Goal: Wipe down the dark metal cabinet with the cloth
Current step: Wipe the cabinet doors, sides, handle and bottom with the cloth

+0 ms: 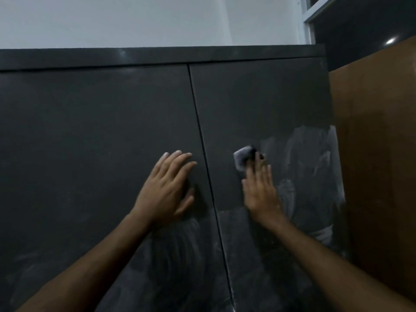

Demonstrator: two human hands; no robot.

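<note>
The dark metal cabinet (90, 122) fills the view, its two doors split by a vertical seam near the middle. My left hand (167, 188) lies flat with straight fingers on the left door, just left of the seam. My right hand (260, 188) presses a small grey cloth (242, 157) against the right door with straight fingers; part of the cloth shows beyond the fingertips, the rest is hidden under the hand. Pale streaks mark the right door to the right of the cloth and both doors' lower parts.
A brown panel (373, 154) stands against the cabinet's right side. A white wall (135, 19) rises behind the cabinet top. A dark window with a white frame (308, 21) is at the upper right.
</note>
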